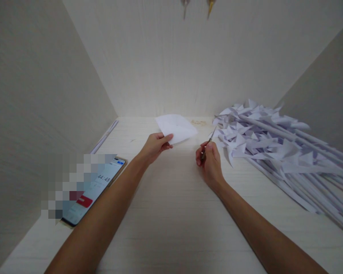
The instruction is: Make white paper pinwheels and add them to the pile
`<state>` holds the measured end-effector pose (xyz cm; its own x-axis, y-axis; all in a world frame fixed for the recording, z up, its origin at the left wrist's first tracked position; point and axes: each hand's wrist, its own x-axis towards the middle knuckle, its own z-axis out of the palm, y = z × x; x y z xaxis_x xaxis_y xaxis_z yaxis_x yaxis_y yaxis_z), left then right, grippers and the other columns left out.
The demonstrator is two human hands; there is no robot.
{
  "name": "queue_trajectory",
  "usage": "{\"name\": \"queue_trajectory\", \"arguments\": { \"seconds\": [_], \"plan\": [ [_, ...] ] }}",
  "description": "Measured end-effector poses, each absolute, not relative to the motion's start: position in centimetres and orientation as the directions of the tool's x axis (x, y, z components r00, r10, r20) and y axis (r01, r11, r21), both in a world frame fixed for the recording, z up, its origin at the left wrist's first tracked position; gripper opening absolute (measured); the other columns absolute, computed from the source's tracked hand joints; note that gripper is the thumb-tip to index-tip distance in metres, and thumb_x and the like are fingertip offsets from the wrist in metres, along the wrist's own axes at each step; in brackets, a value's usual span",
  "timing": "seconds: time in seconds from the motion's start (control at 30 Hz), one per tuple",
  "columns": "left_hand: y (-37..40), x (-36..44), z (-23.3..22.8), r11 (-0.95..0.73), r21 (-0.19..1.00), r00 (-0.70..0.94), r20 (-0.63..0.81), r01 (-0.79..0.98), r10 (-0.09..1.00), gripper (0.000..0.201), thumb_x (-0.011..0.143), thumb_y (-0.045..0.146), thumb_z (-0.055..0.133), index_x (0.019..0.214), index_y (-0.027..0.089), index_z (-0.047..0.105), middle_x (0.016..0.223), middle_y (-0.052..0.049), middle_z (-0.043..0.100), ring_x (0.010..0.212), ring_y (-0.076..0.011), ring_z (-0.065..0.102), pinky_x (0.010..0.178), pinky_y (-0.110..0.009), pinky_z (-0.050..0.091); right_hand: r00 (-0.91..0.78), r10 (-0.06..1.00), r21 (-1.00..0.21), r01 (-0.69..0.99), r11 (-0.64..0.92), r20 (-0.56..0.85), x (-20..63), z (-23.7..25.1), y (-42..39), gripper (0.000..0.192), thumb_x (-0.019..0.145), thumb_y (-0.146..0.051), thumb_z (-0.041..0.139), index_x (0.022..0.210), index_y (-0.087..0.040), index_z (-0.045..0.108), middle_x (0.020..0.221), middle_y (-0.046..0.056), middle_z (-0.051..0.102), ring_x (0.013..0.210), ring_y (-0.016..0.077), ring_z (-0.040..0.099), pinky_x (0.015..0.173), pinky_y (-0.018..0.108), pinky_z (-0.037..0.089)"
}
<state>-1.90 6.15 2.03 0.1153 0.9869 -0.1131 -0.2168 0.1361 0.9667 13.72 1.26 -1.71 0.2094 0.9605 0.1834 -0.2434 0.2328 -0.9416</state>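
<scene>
My left hand [156, 145] pinches a folded white sheet of paper [177, 128] by its near corner and holds it just above the pale wooden desk [171, 213]. My right hand [209, 161] is closed around small scissors [209, 141] whose blades point up and away, toward the paper's right edge. The blades are a short way from the paper and do not touch it.
A big heap of white paper pinwheels on rolled paper sticks [277, 152] fills the desk's right side. A phone [95, 190] with a timer screen lies at the left. One paper stick [104, 136] rests along the left wall. Walls enclose the desk on three sides.
</scene>
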Motion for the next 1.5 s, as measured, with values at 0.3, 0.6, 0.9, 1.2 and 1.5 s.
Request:
{"name": "queue_trajectory", "arguments": {
  "seconds": [0.3,0.6,0.9,1.2,1.5],
  "plan": [
    [4.9,-0.6,3.4,0.035,0.990,0.066,-0.026,-0.140,0.998,0.014,0.064,0.022,0.069,0.064,0.008,0.064,0.061,-0.005,0.066,0.057,-0.0125,0.063,0.060,-0.023,0.050,-0.118,0.981,-0.984,-0.107,0.144,0.156,12.2,-1.7,-0.1,0.037,0.080,-0.057,0.038,0.077,-0.020,0.044,0.046,-0.008,0.039,0.038,0.0059,0.031,0.035,0.019,0.019],
    [5.0,-0.2,3.3,0.063,0.976,0.032,-0.058,-0.208,0.998,0.009,0.063,0.014,0.068,0.059,0.008,0.062,0.055,-0.001,0.062,0.050,-0.0070,0.056,0.060,-0.023,0.050,-0.125,0.979,-0.984,-0.097,0.148,0.160,12.3,-1.8,0.0,0.036,0.081,-0.055,0.038,0.075,-0.019,0.045,0.044,-0.009,0.039,0.038,0.0059,0.031,0.036,0.020,0.021],
    [5.0,-0.5,3.3,0.067,0.968,0.094,-0.045,-0.242,0.995,0.009,0.061,0.010,0.069,0.064,0.007,0.061,0.057,-0.002,0.063,0.057,-0.0113,0.063,0.074,-0.029,0.053,-0.104,0.986,-0.987,-0.108,0.123,0.134,12.2,-1.8,0.1,0.039,0.078,-0.058,0.040,0.073,-0.019,0.045,0.042,-0.009,0.039,0.035,0.0055,0.031,0.035,0.019,0.021],
    [4.8,-0.5,3.4,0.064,0.982,0.066,-0.053,-0.180,0.996,0.017,0.062,0.023,0.071,0.062,0.008,0.062,0.064,-0.006,0.067,0.067,-0.0127,0.064,0.071,-0.027,0.050,-0.106,0.986,-0.985,-0.129,0.112,0.126,12.1,-1.7,0.0,0.038,0.079,-0.057,0.040,0.072,-0.019,0.045,0.042,-0.009,0.039,0.036,0.0057,0.032,0.035,0.020,0.020],
    [4.4,0.5,3.1,0.088,0.975,0.113,-0.066,-0.204,0.991,0.009,0.065,0.016,0.066,0.061,0.008,0.063,0.060,-0.005,0.066,0.059,-0.0097,0.062,0.070,-0.025,0.052,-0.132,0.979,-0.982,-0.127,0.139,0.155,12.4,-1.9,0.0,0.037,0.081,-0.053,0.038,0.073,-0.019,0.047,0.042,-0.009,0.038,0.036,0.0055,0.029,0.036,0.020,0.020]
  ]
}}
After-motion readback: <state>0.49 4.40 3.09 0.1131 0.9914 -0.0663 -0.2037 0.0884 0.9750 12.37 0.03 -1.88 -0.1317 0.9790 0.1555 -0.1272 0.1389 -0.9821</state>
